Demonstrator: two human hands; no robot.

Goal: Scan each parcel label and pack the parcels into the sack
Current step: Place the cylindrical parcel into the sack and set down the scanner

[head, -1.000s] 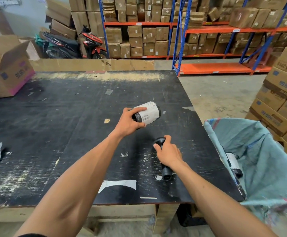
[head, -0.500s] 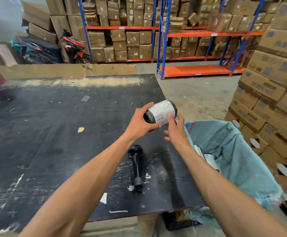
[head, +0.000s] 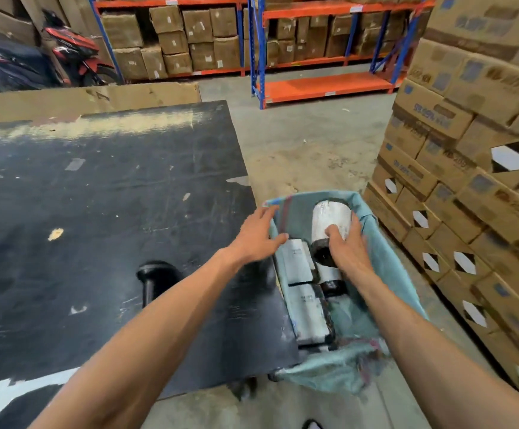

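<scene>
The cylindrical parcel (head: 331, 222), wrapped in black with a white label around it, is inside the mouth of the blue-green sack (head: 385, 264), lying above the parcels already packed. The right hand (head: 346, 246) grasps it from the near side, thumb pressed on the label and fingers curled around its far flank. The parcel is not yet released, and whether it already rests on the parcels below cannot be told.

Under and beside it lie at least three more parcels: two flat ones with pale labels (head: 297, 261) (head: 309, 314) stacked along the sack's left wall, and a second dark cylinder (head: 331, 278) partly under the right wrist. So several parcels appear packed, and this one looks to be at the placing step.

The left hand (head: 256, 235) is released, fingers spread and holding nothing, hovering at the sack's left rim by the edge of the counter (head: 97, 212); contact with the rim cannot be confirmed.

The black handheld scanner (head: 154, 280) lies on the counter near the left forearm, untouched. No unscanned parcels show on the visible part of the counter, so how many remain cannot be judged. Stacked cartons (head: 468, 150) stand just right of the sack.
</scene>
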